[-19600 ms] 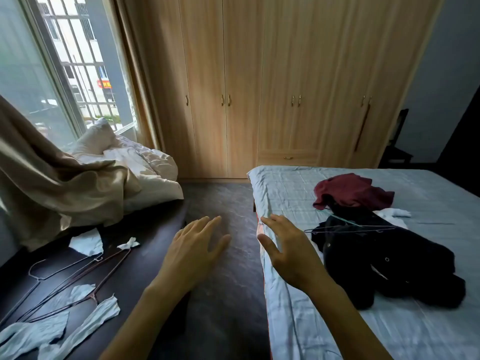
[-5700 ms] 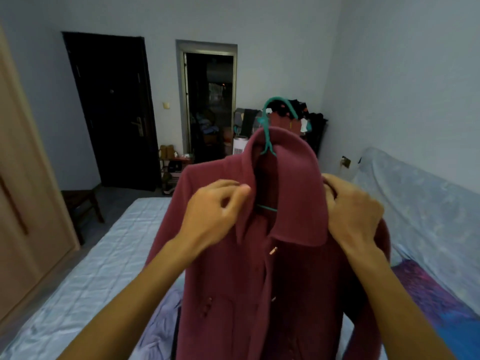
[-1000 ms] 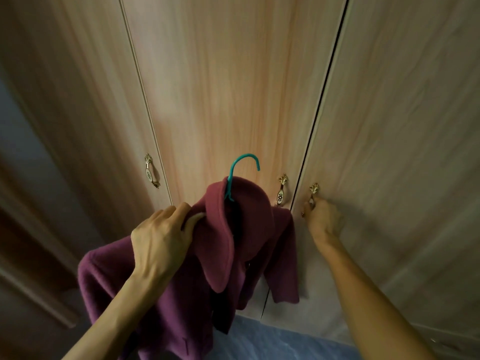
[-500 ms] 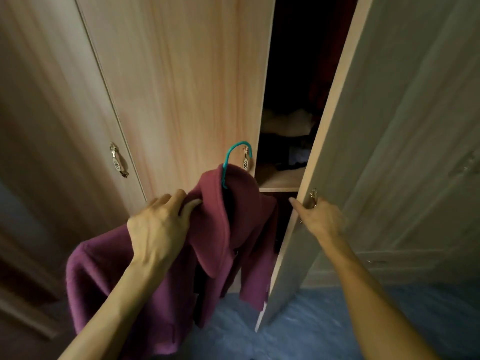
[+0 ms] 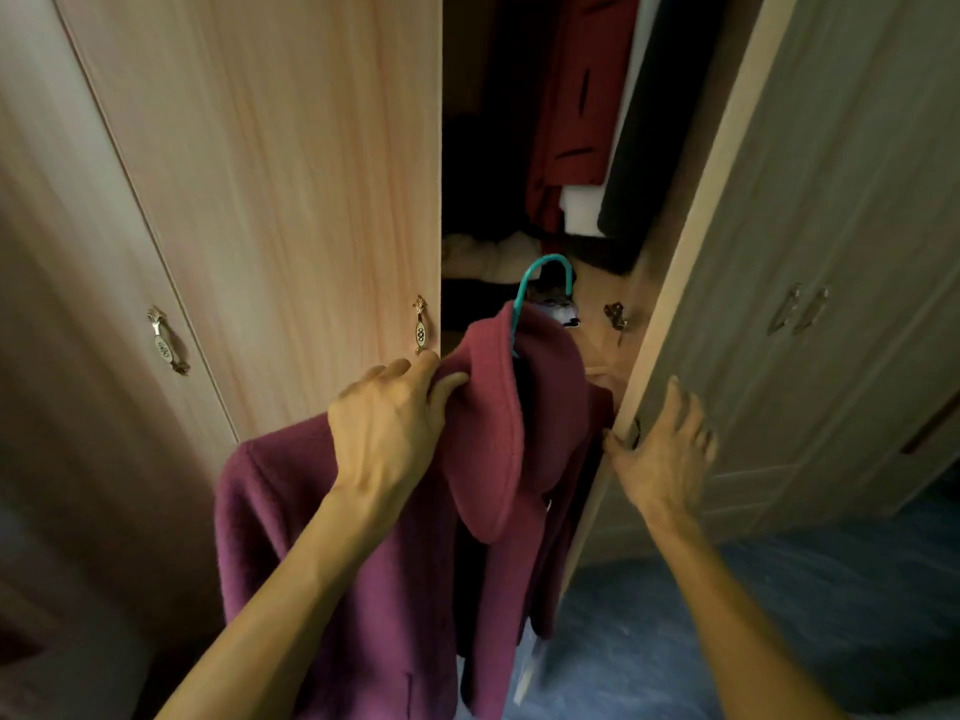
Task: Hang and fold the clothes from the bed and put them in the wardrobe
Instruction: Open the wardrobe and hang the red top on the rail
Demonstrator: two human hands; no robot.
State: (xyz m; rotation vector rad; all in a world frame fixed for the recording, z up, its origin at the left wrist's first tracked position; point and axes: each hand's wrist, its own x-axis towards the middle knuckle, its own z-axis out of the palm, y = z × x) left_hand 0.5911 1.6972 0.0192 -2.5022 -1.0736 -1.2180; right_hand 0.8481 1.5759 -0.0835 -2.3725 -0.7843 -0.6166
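head view: wardrobe (image 5: pixel 291 148) fills the frame; left doors closed, one bay exposed
open door (image 5: pixel 810 252): swung out on the right; pale outer face toward camera
maroon coat (image 5: pixel 322 563): on a hanger, held up in front of the opening, outside the wardrobe; collar folded down; body hangs low-left
inside: red garment (image 5: pixel 571 96) hangs at top, dark one beside it; shelf (image 5: pixel 602 298) below with a pale heap
left hand (image 5: pixel 387 428): fingers (image 5: pixel 410 368) curled, pinching coat shoulder beside collar
right hand (image 5: pixel 662 449): on open door edge; thumb hooked on edge; fingers (image 5: pixel 680 402) spread on outer face
hanger (image 5: pixel 545 272): teal hook sticks up above collar; hooked on nothing
handle (image 5: pixel 421 330): brass pull on closed door, just above left hand
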